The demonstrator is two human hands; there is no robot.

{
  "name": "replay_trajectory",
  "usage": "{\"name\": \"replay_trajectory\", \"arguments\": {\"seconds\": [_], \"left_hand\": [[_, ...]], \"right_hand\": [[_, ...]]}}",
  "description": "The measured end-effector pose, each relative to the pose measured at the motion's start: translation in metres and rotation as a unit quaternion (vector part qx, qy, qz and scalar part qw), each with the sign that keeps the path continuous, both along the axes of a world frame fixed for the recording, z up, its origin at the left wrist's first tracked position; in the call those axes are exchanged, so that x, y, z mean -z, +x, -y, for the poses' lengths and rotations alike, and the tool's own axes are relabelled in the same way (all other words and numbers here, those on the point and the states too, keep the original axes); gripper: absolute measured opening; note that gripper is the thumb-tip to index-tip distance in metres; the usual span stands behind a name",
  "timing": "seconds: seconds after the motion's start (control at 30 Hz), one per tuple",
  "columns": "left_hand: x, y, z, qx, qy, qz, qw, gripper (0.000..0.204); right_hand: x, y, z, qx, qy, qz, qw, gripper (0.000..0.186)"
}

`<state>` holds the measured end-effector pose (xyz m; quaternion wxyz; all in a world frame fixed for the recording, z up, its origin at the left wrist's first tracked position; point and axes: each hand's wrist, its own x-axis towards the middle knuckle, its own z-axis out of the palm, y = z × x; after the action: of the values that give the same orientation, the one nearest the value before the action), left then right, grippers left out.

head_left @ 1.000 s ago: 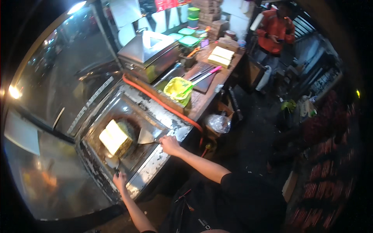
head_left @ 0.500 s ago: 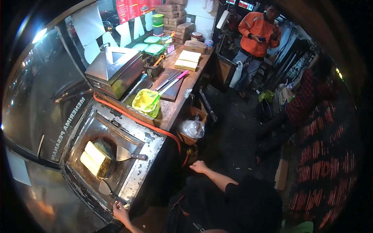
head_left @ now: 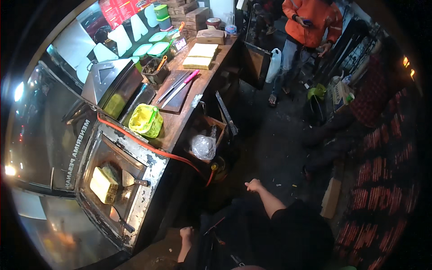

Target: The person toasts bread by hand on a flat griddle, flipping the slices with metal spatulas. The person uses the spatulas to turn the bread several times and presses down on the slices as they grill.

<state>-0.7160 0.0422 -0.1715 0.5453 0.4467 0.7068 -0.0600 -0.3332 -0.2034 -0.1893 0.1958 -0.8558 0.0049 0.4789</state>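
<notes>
I have both hands clear of the tools. My left hand (head_left: 186, 232) sits low, well apart from the griddle (head_left: 130, 198), its fingers curled in with nothing that I can see in them. My right hand (head_left: 254, 185) is out over the dark floor, also curled into a loose fist and holding nothing visible (from here it is too small for me to tell how tight).

On the griddle I have a thick pale-yellow bread block (head_left: 103, 184), darker along its side, lying toward the window side of the plate. The far spatula (head_left: 135, 181) has its blade just beside the bread and its dark handle pointing away from it. The near spatula (head_left: 121, 219) lies below the bread, and of the two it is the closer to my left hand.

Past an orange hose (head_left: 167, 154), I see the wooden worktop (head_left: 198, 83) carrying a yellow-green tub (head_left: 156, 128), a dark board (head_left: 177, 103) with a pink-handled knife (head_left: 180, 88) across it, and a second bread block (head_left: 200, 55) farther along. A person in an orange jacket (head_left: 312, 22) stands beyond.
</notes>
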Motion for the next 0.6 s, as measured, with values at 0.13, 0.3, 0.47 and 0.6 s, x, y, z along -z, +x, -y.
{"name": "replay_trajectory", "arguments": {"seconds": [0.13,0.3,0.47,0.6], "left_hand": [[0.001,0.022,0.041,0.040,0.113,0.120,0.986,0.013],[-0.017,0.019,0.063,0.146,0.121,-0.046,0.981,0.019],[-0.005,-0.003,0.062,0.170,0.065,-0.044,0.982,0.027],[-0.015,0.037,0.071,0.191,0.034,-0.038,0.980,0.039]], "right_hand": [[0.005,0.025,0.018,-0.007,0.021,0.031,0.999,0.040],[0.062,0.018,0.038,-0.013,-0.029,0.097,0.995,0.049],[0.072,-0.010,0.032,0.002,0.012,0.064,0.998,0.049],[0.096,-0.026,0.055,-0.142,0.024,0.058,0.988,0.034]]}}
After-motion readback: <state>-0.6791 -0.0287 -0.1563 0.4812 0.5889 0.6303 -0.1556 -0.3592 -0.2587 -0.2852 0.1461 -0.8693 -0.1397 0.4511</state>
